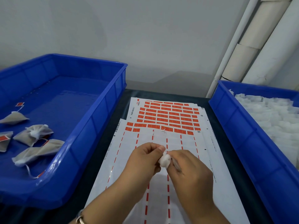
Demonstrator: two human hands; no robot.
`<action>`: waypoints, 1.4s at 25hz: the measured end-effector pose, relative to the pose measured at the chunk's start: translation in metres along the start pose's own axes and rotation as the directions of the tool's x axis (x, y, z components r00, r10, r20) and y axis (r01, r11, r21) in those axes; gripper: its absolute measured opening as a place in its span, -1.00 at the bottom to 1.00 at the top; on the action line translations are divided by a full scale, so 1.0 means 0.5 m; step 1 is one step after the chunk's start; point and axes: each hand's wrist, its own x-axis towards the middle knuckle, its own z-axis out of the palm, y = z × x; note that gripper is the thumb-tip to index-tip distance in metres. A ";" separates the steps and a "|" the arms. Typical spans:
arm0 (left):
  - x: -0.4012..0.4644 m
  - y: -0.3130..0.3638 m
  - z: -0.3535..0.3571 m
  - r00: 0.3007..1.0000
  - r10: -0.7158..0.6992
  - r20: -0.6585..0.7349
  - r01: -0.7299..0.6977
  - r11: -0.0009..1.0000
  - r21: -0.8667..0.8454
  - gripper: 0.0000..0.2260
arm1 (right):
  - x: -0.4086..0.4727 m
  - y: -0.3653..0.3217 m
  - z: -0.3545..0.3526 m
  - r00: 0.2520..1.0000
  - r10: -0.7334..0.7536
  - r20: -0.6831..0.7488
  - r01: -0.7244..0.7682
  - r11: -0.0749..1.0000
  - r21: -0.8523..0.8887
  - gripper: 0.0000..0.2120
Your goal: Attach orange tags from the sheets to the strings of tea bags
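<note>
Both hands meet above the near sheet and pinch one white tea bag (164, 160) between them. My left hand (144, 159) grips its left side with thumb and curled fingers. My right hand (188, 170) pinches its right side; most of the bag is hidden behind the fingers. The sticker sheets (186, 143) lie stacked on the dark table. Rows of orange tags (166, 116) fill the far part. The near part is peeled bare, with only dashed orange lines left.
A blue tray (90, 120) at the left holds several tagged tea bags (34, 133) with orange tags on their strings. A second blue tray (239, 125) at the right is full of white untagged tea bags (273, 117). White pipes (239, 50) lean against the wall behind.
</note>
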 end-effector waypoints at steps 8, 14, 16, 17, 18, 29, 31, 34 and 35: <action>-0.027 -0.006 -0.016 0.956 0.295 0.001 -0.264 0.855 0.446 -0.72 | 0.011 -0.017 -0.009 0.895 0.419 0.152 -0.444 0.865 0.234 -0.72; -0.006 -0.006 -0.027 0.933 0.357 0.038 -0.312 0.755 0.576 -0.91 | 0.028 -0.021 -0.019 0.486 0.587 0.647 -0.870 0.252 0.425 -0.89; -0.003 -0.015 -0.025 0.932 0.358 0.057 -0.324 0.749 0.578 -0.94 | 0.033 -0.019 -0.024 0.391 0.519 0.760 -0.880 -0.029 0.474 -0.84; -0.003 -0.022 -0.025 0.929 0.365 0.059 -0.333 0.755 0.564 -0.92 | 0.034 -0.016 -0.025 0.369 0.485 0.793 -0.875 -0.106 0.472 -0.83; -0.004 -0.026 -0.025 0.925 0.377 0.052 -0.342 0.765 0.546 -0.90 | 0.035 -0.013 -0.027 0.344 0.445 0.827 -0.870 -0.180 0.459 -0.83; -0.041 -0.014 -0.040 0.790 0.592 0.160 -0.554 0.577 0.600 -0.79 | 0.032 -0.008 -0.028 0.397 0.421 0.816 -0.841 -0.188 0.507 -0.86; -0.044 -0.017 -0.046 0.775 0.592 0.222 -0.579 0.523 0.626 -0.78 | 0.031 -0.011 -0.030 0.411 0.393 0.822 -0.837 -0.194 0.511 -0.85; -0.039 -0.013 -0.049 0.793 0.577 0.197 -0.559 0.559 0.612 -0.75 | 0.026 -0.011 -0.029 0.398 0.383 0.834 -0.855 -0.175 0.489 -0.84; -0.038 -0.010 -0.050 0.808 0.560 0.184 -0.539 0.575 0.615 -0.80 | 0.026 -0.012 -0.029 0.397 0.396 0.828 -0.856 -0.165 0.490 -0.83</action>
